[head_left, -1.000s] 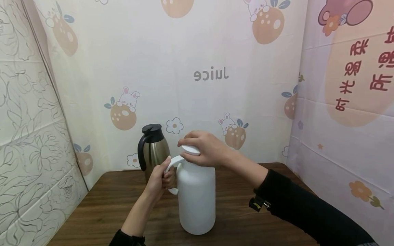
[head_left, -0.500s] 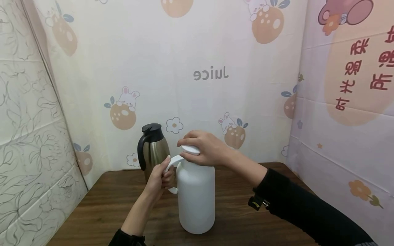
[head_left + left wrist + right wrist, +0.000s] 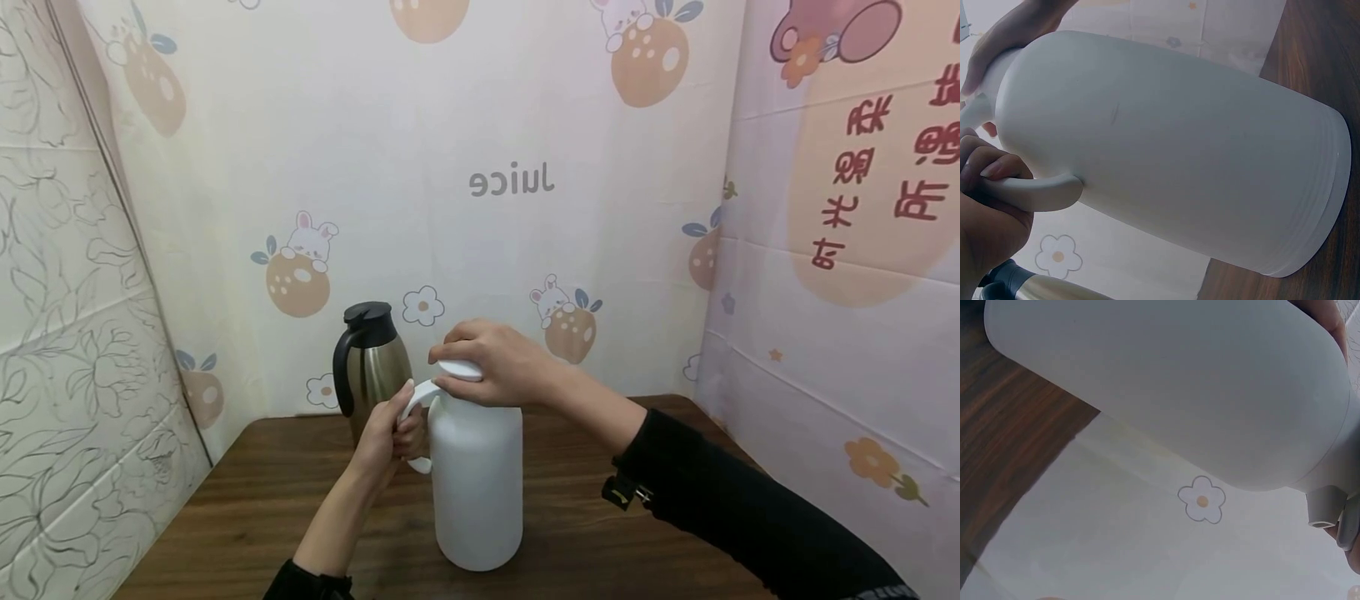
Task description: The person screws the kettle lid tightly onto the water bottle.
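Observation:
A white thermos jug (image 3: 478, 492) stands upright on the wooden table. My left hand (image 3: 390, 429) grips its curved handle (image 3: 424, 392), with fingers wrapped round it and the thumb along the top. Over the jug's mouth, my right hand (image 3: 504, 364) holds the white lid (image 3: 460, 370), thumb on the near side and fingers on the far side. The right wrist view shows the jug's short spout (image 3: 1324, 506) pointing away from me. A faint scuff marks the body (image 3: 1172, 144) in the left wrist view. My right palm hides part of the lid and neck.
Behind and left of the white jug stands a steel thermos jug (image 3: 378, 375) with a black lid and handle. The brown table (image 3: 600, 533) ends at a printed cloth backdrop (image 3: 510, 250), with more cloth hanging on both sides.
My right hand's fingers have shifted slightly at the lid, which looks a little more level than before. The left hand keeps its grip and the jug stays in place.

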### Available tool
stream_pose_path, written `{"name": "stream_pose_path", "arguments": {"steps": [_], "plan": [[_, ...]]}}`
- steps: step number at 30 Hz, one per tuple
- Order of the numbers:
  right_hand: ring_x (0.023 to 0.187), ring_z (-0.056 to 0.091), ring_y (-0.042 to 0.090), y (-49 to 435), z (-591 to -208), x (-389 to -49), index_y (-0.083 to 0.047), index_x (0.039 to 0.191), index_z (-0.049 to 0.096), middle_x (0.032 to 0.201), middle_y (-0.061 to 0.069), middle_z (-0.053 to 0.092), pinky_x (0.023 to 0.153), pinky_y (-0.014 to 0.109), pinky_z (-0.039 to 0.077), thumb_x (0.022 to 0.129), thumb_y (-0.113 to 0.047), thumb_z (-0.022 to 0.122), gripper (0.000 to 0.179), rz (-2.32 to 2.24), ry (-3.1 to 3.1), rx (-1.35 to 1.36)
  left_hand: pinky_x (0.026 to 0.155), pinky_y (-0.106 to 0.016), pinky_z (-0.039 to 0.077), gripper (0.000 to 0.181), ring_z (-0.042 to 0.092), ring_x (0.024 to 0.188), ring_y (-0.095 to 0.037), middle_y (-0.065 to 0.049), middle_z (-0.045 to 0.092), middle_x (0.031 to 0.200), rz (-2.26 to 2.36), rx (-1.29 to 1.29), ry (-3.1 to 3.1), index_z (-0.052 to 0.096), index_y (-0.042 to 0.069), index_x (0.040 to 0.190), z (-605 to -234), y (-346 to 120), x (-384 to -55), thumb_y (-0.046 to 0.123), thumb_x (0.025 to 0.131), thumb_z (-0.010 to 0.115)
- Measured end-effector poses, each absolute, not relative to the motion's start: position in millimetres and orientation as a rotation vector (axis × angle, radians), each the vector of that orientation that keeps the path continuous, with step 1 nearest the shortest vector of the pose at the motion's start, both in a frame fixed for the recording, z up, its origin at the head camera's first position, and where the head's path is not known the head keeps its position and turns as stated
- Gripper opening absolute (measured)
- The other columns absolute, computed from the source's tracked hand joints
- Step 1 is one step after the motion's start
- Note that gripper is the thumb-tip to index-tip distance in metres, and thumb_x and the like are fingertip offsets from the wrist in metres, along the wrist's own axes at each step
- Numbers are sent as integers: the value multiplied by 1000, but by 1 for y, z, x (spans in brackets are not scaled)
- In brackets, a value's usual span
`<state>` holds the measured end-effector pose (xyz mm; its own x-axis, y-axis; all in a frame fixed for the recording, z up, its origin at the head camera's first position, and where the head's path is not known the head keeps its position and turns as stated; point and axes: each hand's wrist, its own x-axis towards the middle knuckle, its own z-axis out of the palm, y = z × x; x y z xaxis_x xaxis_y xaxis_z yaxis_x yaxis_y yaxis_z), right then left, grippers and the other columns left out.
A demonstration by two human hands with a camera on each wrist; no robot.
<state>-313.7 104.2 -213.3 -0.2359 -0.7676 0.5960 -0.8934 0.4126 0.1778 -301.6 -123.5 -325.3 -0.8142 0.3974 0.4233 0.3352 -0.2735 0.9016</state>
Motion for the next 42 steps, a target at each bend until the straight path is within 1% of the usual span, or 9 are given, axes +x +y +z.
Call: {"name": "stream_pose_path", "arguments": {"steps": [7, 12, 23, 29, 36, 42], "plan": [[102, 66, 14, 104, -213, -311, -16, 120, 78, 112, 1, 73, 84, 28, 55, 100, -32, 72, 27, 242, -2073, 1393, 51, -23, 28, 55, 32, 48, -6, 11, 35, 56, 2283, 953, 1880, 36, 16, 68, -326, -124, -302, 45, 115, 38], [100, 66, 14, 103, -213, -310, -16, 120, 78, 112, 2, 73, 83, 28, 55, 100, -32, 72, 26, 221, -2087, 1367, 51, -24, 28, 55, 33, 48, -6, 11, 36, 56, 2283, 963, 1879, 35, 15, 68, -326, -124, -301, 45, 115, 38], [92, 66, 14, 93, -215, -300, -16, 121, 78, 109, 3, 73, 73, 26, 53, 100, -34, 70, 28, 214, -2199, 1163, 51, -27, 24, 55, 32, 48, -6, 11, 35, 55, 2287, 989, 1864, 34, 14, 68, -326, -124, -303, 44, 115, 37], [84, 62, 14, 84, -218, -290, -19, 114, 78, 100, 2, 70, 64, 26, 48, 99, -35, 70, 23, 194, -2252, 981, 50, -25, 25, 56, 31, 47, -6, 11, 34, 55, 2298, 975, 1871, 33, 14, 68, -326, -124, -303, 44, 115, 38], [80, 58, 16, 75, -218, -280, -18, 123, 77, 99, 6, 70, 60, 27, 47, 100, -38, 68, 32, 128, -2326, 797, 50, -23, 28, 55, 32, 47, -6, 11, 34, 55, 2291, 958, 1905, 34, 15, 68, -327, -125, -303, 44, 115, 38], [81, 57, 18, 73, -217, -275, -15, 126, 75, 99, 6, 68, 61, 28, 48, 102, -39, 66, 35, 98, -2376, 750, 51, -27, 24, 55, 31, 48, -6, 11, 34, 55, 2284, 939, 1899, 35, 15, 68, -326, -124, -302, 45, 114, 39]]}}
